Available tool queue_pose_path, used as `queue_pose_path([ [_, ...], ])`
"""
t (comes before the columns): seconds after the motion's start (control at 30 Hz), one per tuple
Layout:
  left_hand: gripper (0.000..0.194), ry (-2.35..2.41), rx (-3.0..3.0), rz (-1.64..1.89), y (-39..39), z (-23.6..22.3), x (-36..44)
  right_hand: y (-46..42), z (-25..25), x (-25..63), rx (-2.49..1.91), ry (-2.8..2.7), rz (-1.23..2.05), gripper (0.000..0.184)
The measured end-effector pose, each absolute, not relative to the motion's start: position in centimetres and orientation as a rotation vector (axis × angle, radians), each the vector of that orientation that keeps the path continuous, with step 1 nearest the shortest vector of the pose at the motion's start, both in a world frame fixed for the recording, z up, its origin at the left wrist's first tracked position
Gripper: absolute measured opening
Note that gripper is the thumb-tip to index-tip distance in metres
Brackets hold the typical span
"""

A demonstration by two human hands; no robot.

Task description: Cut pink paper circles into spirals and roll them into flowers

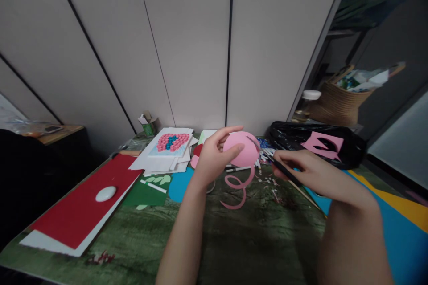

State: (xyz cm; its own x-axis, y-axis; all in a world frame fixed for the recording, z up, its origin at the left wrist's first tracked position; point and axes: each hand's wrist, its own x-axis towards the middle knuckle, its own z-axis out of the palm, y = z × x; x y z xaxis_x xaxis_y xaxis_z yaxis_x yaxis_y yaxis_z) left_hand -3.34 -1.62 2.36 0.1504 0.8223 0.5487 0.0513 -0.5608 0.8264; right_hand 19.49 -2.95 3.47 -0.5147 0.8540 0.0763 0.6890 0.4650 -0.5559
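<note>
My left hand (217,153) is closed on a round pink paper disc (239,153), thumb on its near face and fingers behind. From the disc's right side a narrow pink paper strip (241,197) hangs in a loose curl over the table. My right hand (307,169) is wrapped round a slim black tool (286,171) with a thin pale tip. The tip points at the disc from the right, apart from it; whether it is a knife or tweezers I cannot tell. Small paper scraps (269,181) lie below, between my hands.
Left are red sheets (83,205) bearing a white oval object (106,193), and a picture (171,142) of pink and blue paper rolls. A marker (153,186) lies on green paper (143,196). Right are a black plastic bag (284,133), a cut pink sheet (334,141) and blue sheets (394,236).
</note>
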Motion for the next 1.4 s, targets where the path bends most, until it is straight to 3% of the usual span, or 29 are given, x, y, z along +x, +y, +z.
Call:
queue_pose_path([
  [0.87,0.037,0.867,1.672,1.535,-1.43,2.32,-3.46,-2.69,3.12,20.06,-1.243,-2.425,0.615,0.026],
  [1.1,0.053,0.796,1.573,1.516,-1.3,2.09,-3.22,-2.68,3.31,19.98,-1.267,-2.37,0.599,0.025],
  [1.4,0.048,0.797,1.621,1.485,-1.45,2.14,-3.09,-3.0,3.4,19.53,-1.295,-2.315,0.659,0.024],
])
